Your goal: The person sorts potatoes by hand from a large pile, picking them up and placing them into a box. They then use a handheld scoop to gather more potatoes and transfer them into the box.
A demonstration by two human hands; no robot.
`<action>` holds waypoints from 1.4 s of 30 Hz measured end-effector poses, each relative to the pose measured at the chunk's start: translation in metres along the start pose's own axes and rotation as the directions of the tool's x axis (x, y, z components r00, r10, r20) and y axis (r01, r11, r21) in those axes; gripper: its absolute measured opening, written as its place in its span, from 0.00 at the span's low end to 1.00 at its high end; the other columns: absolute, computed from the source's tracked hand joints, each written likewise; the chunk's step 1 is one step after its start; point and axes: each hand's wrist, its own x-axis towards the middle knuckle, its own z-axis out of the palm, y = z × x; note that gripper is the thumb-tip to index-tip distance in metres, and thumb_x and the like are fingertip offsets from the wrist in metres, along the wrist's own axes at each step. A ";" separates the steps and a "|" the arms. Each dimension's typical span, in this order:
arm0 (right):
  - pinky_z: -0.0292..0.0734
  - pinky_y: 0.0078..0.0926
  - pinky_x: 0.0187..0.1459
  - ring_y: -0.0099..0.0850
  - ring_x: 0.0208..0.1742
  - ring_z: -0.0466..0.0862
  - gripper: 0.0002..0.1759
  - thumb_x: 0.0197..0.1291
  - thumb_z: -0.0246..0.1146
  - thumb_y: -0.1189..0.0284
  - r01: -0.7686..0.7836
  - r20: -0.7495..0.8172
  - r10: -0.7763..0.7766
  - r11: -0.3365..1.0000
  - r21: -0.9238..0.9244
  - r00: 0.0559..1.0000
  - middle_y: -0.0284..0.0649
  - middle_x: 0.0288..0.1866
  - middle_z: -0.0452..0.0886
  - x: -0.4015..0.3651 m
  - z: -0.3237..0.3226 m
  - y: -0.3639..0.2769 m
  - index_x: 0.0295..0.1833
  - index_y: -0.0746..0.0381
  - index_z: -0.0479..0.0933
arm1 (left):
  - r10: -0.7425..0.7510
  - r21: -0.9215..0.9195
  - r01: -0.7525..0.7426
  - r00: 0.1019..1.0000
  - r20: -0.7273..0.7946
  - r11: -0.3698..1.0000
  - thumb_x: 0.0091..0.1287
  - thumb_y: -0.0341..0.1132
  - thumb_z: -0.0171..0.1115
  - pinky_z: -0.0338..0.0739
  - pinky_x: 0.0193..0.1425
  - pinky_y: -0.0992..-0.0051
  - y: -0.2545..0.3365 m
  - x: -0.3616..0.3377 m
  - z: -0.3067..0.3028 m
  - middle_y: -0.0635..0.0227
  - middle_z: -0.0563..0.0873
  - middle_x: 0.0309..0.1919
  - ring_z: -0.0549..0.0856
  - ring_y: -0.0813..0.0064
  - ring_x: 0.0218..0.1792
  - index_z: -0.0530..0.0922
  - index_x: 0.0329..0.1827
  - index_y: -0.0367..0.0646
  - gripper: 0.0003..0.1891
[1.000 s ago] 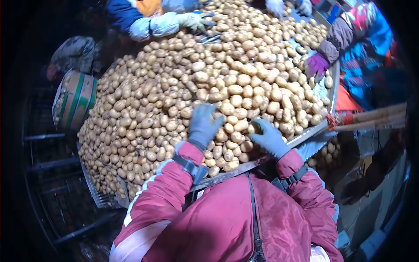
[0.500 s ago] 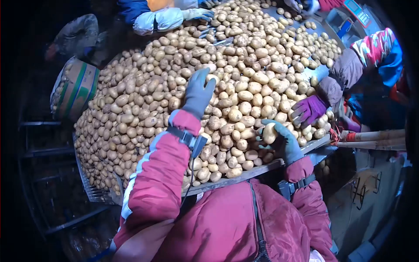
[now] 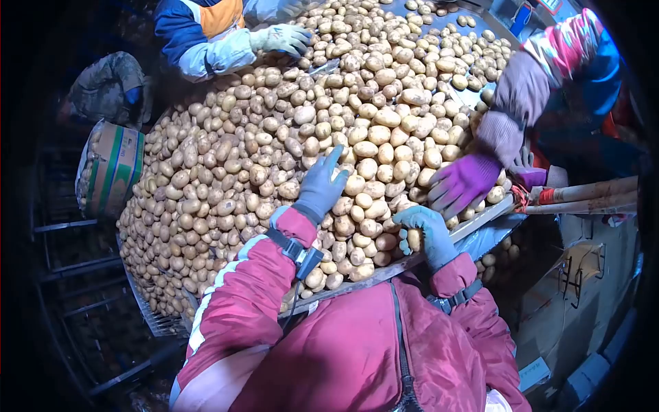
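Potatoes (image 3: 226, 172) lie heaped over a large table with a metal front edge (image 3: 371, 280). My left hand (image 3: 322, 182), in a grey-blue glove, rests on the middle of the heap with thumb and forefinger spread; nothing shows held in it. Near the front edge, my right hand (image 3: 427, 230), in a blue-green glove, curls around a potato (image 3: 414, 240). Just beyond it, a co-worker's purple-gloved hand (image 3: 467, 184) touches the potatoes.
Another person's pale-gloved hand (image 3: 283, 40) reaches onto the heap's far side. A full sack (image 3: 113, 170) stands at the left beside metal racking (image 3: 75, 264). Two pale poles (image 3: 583, 199) extend to the right from the table corner. Cardboard (image 3: 556, 309) is at lower right.
My left hand has moved lower, closer to me. My right hand has turned and lowered toward the front edge with the potato. The purple-gloved hand has shifted left, and the far pale-gloved hand has shifted too.
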 end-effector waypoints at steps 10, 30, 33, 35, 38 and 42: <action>0.75 0.29 0.19 0.32 0.19 0.78 0.15 0.65 0.60 0.67 0.023 -0.020 -0.024 0.997 -0.072 1.000 0.44 0.26 0.80 -0.006 -0.008 0.020 0.44 0.71 0.83 | 0.331 0.085 -0.321 0.931 -0.156 0.943 0.69 0.40 0.67 0.75 0.70 0.59 0.065 0.091 -0.003 0.56 0.85 0.59 0.82 0.53 0.61 0.82 0.64 0.44 0.21; 0.86 0.26 0.51 0.27 0.48 0.87 0.25 0.80 0.56 0.54 -0.007 -0.004 0.010 0.928 0.372 1.000 0.39 0.52 0.86 0.004 -0.017 0.005 0.63 0.65 0.78 | 0.337 -0.313 -0.220 0.856 0.392 0.924 0.69 0.48 0.68 0.80 0.61 0.59 0.159 -0.039 0.018 0.50 0.86 0.54 0.86 0.50 0.53 0.77 0.71 0.44 0.30; 0.85 0.25 0.48 0.28 0.47 0.88 0.21 0.77 0.58 0.58 0.121 -0.077 -0.109 0.977 0.178 0.991 0.38 0.47 0.87 0.011 -0.032 0.035 0.55 0.66 0.82 | 0.246 -0.503 0.019 0.855 0.456 0.864 0.71 0.49 0.66 0.80 0.60 0.57 0.164 -0.052 0.019 0.51 0.87 0.53 0.86 0.48 0.53 0.79 0.69 0.47 0.27; 0.84 0.27 0.44 0.28 0.42 0.88 0.18 0.75 0.58 0.61 -0.027 -0.071 0.057 0.929 0.369 0.996 0.39 0.42 0.87 -0.009 -0.024 0.006 0.49 0.65 0.83 | 0.252 -0.487 -0.022 0.876 0.412 0.873 0.72 0.49 0.67 0.80 0.60 0.58 0.157 -0.060 0.023 0.53 0.88 0.51 0.87 0.50 0.53 0.81 0.67 0.46 0.26; 0.83 0.29 0.34 0.32 0.30 0.86 0.18 0.73 0.58 0.60 -0.057 -0.146 0.117 0.931 0.361 0.982 0.42 0.34 0.86 -0.025 -0.047 -0.005 0.42 0.65 0.83 | 0.236 -0.434 -0.058 0.899 0.369 0.899 0.73 0.44 0.68 0.82 0.57 0.62 0.152 -0.049 0.006 0.55 0.88 0.49 0.87 0.56 0.51 0.84 0.63 0.44 0.21; 0.79 0.33 0.23 0.37 0.21 0.83 0.20 0.71 0.59 0.58 0.050 -0.333 0.032 0.971 0.234 0.942 0.45 0.30 0.85 -0.059 -0.108 0.007 0.40 0.65 0.82 | 0.407 -0.109 -0.399 0.911 0.063 0.910 0.72 0.36 0.68 0.82 0.57 0.66 0.105 -0.029 0.002 0.55 0.88 0.48 0.88 0.59 0.50 0.84 0.61 0.39 0.17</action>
